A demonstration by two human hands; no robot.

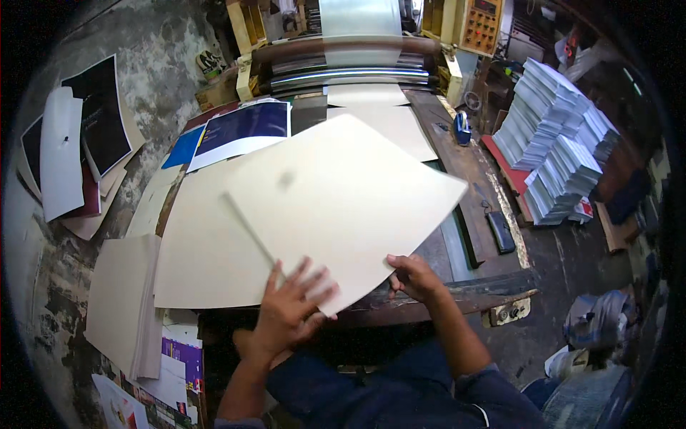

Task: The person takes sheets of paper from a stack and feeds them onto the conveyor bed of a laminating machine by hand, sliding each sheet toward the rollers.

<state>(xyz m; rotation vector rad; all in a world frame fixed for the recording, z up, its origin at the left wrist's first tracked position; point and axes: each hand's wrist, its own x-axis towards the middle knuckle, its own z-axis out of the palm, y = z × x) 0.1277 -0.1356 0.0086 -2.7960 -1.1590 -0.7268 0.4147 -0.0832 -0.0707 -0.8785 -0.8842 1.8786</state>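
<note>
A large cream sheet of card (350, 200) is tilted above the table in front of me, one corner pointing toward the rollers. My right hand (416, 277) grips its right-hand edge, thumb on top and fingers curled below. At the near left edge, my left hand (294, 304) has its fingers spread against the sheet. A blurred dark spot shows on the card's upper left. Beneath and left of it, another cream sheet (207, 243) lies flat on the table. More cream card (375, 95) lies at the rollers.
A roller machine (350, 77) with a button panel (480, 27) stands ahead. Printed dark-blue sheets (243, 132) lie on the table's far left. A card stack (123, 300) is at near left. Tall paper stacks (547, 114) and a black case (501, 232) are on the right.
</note>
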